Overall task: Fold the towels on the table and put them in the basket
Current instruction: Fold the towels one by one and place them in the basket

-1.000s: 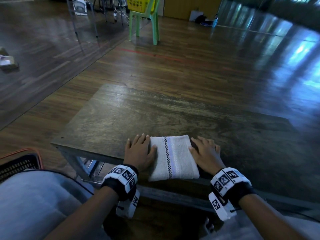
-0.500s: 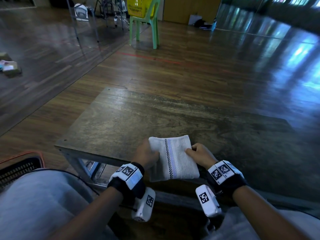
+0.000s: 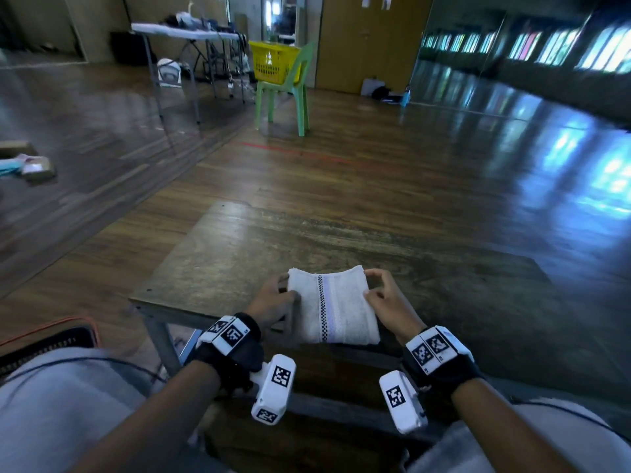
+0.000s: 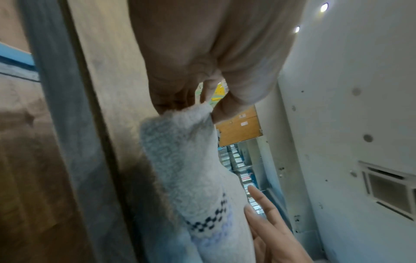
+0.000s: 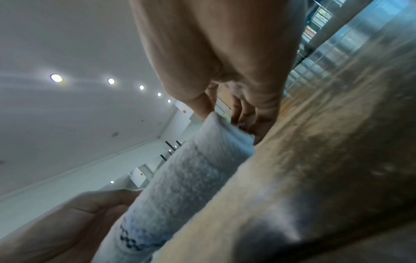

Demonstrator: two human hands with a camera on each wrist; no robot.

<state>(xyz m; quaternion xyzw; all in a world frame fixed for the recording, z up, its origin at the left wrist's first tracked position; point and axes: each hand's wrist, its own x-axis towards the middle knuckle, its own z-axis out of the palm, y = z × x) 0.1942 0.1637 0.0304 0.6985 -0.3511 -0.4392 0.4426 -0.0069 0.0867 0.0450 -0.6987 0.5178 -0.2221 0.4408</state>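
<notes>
A folded white towel (image 3: pixel 333 305) with a checked stripe lies at the near edge of the wooden table (image 3: pixel 239 261). My left hand (image 3: pixel 273 302) grips its left side, thumb on top and fingers under the edge; the left wrist view shows that hand (image 4: pixel 202 99) pinching the towel (image 4: pixel 191 169) at its far corner. My right hand (image 3: pixel 382 295) holds the right side with curled fingers. In the right wrist view this hand (image 5: pixel 227 108) pinches the far corner of the towel (image 5: pixel 191 178). A dark basket with an orange rim (image 3: pixel 51 339) sits low at my left, beside my knee.
A yellow basket (image 3: pixel 273 63) rests on a green chair (image 3: pixel 286 97) further back. A folding table (image 3: pixel 184 32) stands at the back left. Small boxes (image 3: pixel 34 165) lie on the floor to the left. Wooden floor surrounds the table.
Both hands went from lying flat beside the towel to curling round its two sides. The head view has tilted up, showing more of the room.
</notes>
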